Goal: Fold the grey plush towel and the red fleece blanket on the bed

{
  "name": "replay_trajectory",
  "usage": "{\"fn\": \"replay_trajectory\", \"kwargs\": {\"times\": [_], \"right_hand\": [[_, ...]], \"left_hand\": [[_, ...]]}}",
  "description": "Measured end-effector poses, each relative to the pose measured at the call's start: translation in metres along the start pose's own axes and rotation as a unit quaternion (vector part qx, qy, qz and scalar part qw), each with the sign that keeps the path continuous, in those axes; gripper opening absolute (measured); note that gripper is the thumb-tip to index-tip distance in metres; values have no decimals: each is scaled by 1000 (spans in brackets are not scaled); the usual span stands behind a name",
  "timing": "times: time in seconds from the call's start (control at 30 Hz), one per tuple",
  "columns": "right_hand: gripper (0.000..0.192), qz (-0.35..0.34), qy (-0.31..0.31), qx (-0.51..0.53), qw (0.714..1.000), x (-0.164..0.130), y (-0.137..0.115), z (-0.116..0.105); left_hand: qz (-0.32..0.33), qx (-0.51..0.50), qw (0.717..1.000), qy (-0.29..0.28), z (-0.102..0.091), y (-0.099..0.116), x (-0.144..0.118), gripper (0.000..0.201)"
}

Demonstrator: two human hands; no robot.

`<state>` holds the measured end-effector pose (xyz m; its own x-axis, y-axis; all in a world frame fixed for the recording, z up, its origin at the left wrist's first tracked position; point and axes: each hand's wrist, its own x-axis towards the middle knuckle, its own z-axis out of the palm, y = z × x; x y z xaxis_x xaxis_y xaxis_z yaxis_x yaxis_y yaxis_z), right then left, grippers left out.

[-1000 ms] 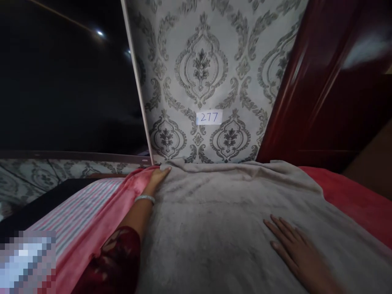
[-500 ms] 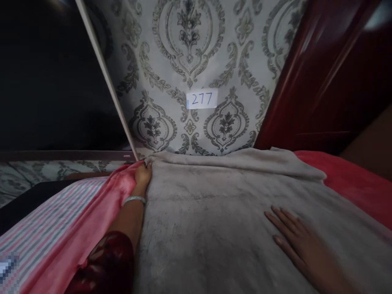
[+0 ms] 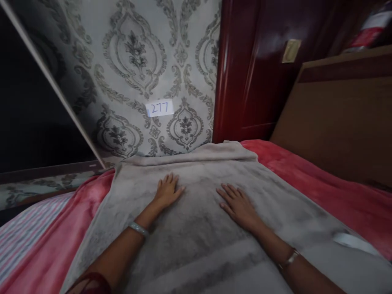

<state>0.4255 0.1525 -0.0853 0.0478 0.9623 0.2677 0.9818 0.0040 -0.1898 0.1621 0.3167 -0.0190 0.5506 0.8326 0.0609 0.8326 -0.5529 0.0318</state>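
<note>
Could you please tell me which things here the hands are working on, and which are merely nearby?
In hand: grey towel, with left hand and right hand flat on it.
Nearby: red blanket, striped sheet, paper label, wooden headboard.

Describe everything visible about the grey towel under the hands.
The grey towel looks plush, with darker brushed patches in its pile. It lies spread flat over a red bedcover, its far edge bunched against the patterned wall. The left hand and right hand rest palm down on it, fingers spread. A white tag shows at its right edge.
</note>
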Motion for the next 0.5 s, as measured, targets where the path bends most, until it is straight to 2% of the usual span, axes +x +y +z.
{"fn": "replay_trajectory", "kwargs": {"times": [0.1, 0.2, 0.27, 0.37, 0.5], "right_hand": [[55, 10, -35, 24, 999, 2, -2, -13], [55, -12, -82, 47, 995, 12, 9, -32], [54, -16, -87, 48, 995, 27, 24, -44], [51, 36, -29, 42, 998, 60, 50, -56], [51, 139, 67, 35, 987, 110, 85, -59]], "left_hand": [[-2, 30, 999, 15, 16, 20, -1, 70], [-4, 44, 998, 35, 26, 19, 2, 69], [-3, 48, 998, 46, 28, 14, 5, 69], [-3, 52, 997, 51, 29, 10, 9, 69], [-4, 57, 997, 44, 31, 9, 10, 70]]}}
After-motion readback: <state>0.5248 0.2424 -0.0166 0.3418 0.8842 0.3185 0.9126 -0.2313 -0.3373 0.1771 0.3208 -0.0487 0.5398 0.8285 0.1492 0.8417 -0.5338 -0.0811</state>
